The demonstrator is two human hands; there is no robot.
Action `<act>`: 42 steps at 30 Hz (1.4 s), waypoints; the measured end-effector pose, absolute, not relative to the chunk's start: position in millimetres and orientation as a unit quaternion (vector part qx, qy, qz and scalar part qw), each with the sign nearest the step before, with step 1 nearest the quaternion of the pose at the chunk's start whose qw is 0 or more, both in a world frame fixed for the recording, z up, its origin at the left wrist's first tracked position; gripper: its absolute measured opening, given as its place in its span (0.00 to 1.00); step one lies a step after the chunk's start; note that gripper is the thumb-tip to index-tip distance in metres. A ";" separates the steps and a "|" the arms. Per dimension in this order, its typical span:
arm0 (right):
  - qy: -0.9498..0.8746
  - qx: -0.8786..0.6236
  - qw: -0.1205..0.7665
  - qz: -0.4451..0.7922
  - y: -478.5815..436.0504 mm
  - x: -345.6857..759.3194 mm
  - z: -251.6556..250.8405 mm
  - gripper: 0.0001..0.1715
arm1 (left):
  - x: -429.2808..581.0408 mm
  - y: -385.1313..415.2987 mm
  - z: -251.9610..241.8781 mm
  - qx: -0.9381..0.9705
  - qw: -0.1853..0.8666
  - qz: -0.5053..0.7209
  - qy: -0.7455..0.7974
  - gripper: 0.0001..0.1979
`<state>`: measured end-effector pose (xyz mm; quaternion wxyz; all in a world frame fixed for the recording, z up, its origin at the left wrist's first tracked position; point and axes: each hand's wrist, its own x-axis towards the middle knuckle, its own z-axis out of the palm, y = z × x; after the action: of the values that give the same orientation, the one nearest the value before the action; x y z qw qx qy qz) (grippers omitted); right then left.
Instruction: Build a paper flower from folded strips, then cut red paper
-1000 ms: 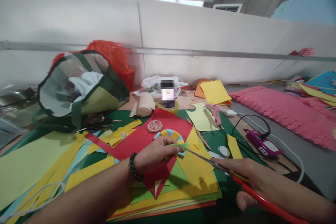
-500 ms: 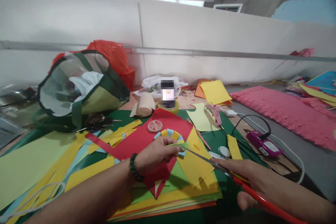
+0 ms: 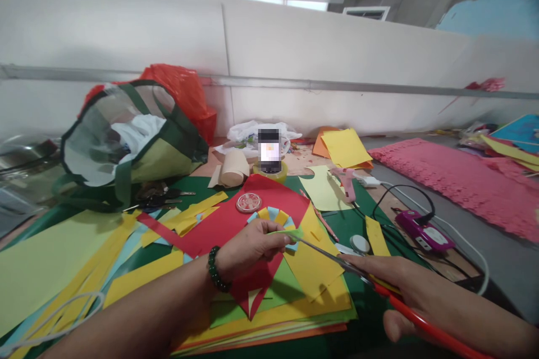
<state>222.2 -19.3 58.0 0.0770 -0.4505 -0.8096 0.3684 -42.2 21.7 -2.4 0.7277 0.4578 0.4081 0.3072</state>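
Left hand (image 3: 248,249), fingers (image 3: 275,239) pinched together on a small light-green paper scrap (image 3: 290,233): thin, folded to a narrow pointed sliver, held just above the pile of coloured sheets (image 3: 314,275) at mid-surface. Right hand (image 3: 404,283), fingers closed round the red handles of the scissors (image 3: 337,258); grey blades run up-left, tips meeting the scrap's right end, blade gap too fine to read. Dark bead bracelet (image 3: 214,272) on left wrist; yellow-and-blue paper rosette (image 3: 273,214) just behind the scrap, pink glue gun (image 3: 346,179) farther back on the green surface (image 3: 349,224).
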 end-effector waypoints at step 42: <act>-0.805 -0.459 0.059 0.372 -20.1 224.0 61.9 0.41 | -42.3 20.5 0.6 0.455 0.731 0.302 0.409 0.17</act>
<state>224.0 -20.1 61.9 0.0592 -0.4587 -0.8051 0.3715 -42.3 20.5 0.6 0.7312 0.4551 0.4088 0.3019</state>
